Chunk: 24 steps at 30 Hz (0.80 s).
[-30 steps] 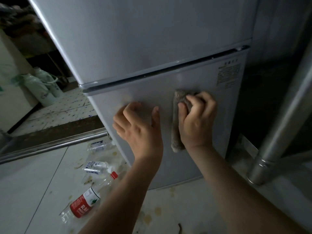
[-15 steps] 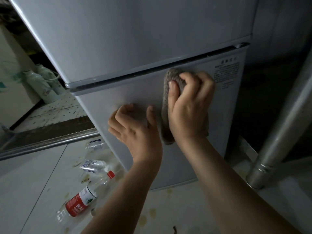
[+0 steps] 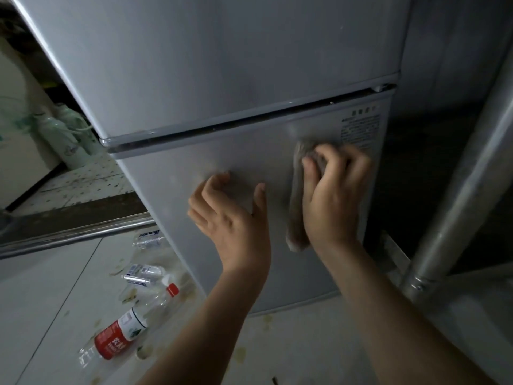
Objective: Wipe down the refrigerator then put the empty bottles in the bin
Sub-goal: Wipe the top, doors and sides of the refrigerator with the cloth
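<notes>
Here the right hand [image 3: 331,195] presses a grey cloth [image 3: 298,207] to the refrigerator's [image 3: 222,65] lower door, grip closed on it; the left hand [image 3: 233,218] rests open beside. Empty bottles [image 3: 133,323] litter the stained floor [image 3: 41,301]; a metal pole [image 3: 455,195] stands right.

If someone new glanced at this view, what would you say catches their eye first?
Probably the right hand pressing a grey-brown cloth against the lower door of the silver two-door refrigerator, just below its printed label, with the left hand braced open on the door beside it. Next, the clear plastic bottle with a red label and red cap lying on the stained pale floor at lower left.
</notes>
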Tool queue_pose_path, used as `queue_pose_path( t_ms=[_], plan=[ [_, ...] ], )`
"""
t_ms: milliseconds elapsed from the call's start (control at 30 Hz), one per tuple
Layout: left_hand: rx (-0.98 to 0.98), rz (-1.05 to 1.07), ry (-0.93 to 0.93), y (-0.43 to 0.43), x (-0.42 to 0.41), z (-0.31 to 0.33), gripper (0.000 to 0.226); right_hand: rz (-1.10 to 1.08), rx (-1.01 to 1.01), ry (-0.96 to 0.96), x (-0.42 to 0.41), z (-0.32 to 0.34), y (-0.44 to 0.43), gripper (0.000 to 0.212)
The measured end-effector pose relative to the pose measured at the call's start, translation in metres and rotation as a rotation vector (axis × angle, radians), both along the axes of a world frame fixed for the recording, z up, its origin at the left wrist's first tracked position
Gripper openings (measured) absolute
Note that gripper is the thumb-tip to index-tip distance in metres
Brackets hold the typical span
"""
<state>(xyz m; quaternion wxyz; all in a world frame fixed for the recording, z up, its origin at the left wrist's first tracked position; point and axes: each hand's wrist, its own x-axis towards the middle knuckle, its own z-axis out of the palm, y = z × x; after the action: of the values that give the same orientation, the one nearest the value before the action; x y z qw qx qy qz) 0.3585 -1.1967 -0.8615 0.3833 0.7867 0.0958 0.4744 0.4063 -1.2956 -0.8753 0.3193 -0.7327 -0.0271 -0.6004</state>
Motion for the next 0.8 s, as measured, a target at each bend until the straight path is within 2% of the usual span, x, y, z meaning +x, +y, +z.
queue_pose_path(
  t_ms=[100,167,333,433,567,700,800],
  plan=[
    [-0.007,-0.009,0.013,-0.012,0.003,-0.003,0.049,-0.055,0.046,-0.098,0.009,0.035,-0.009,0.019],
    [-0.036,-0.004,0.009,-0.015,0.004,-0.001,0.05,-0.051,0.026,-0.111,0.013,0.033,-0.011,0.019],
    [-0.011,0.023,-0.002,-0.016,0.007,-0.003,0.048,-0.057,-0.002,0.083,0.005,-0.04,-0.022,0.024],
    [-0.002,0.025,-0.002,-0.017,0.008,-0.003,0.048,-0.02,-0.004,0.156,0.0,-0.055,-0.028,0.028],
    [0.0,0.034,-0.009,-0.017,0.008,-0.003,0.048,0.035,0.087,0.116,0.001,-0.019,-0.031,0.02],
    [0.033,0.044,-0.025,-0.017,0.008,-0.004,0.046,0.006,0.225,-0.016,0.013,0.034,-0.036,0.025],
    [0.027,0.046,-0.028,-0.017,0.009,-0.004,0.047,-0.016,0.247,-0.043,0.018,0.032,-0.034,0.027]
  ],
)
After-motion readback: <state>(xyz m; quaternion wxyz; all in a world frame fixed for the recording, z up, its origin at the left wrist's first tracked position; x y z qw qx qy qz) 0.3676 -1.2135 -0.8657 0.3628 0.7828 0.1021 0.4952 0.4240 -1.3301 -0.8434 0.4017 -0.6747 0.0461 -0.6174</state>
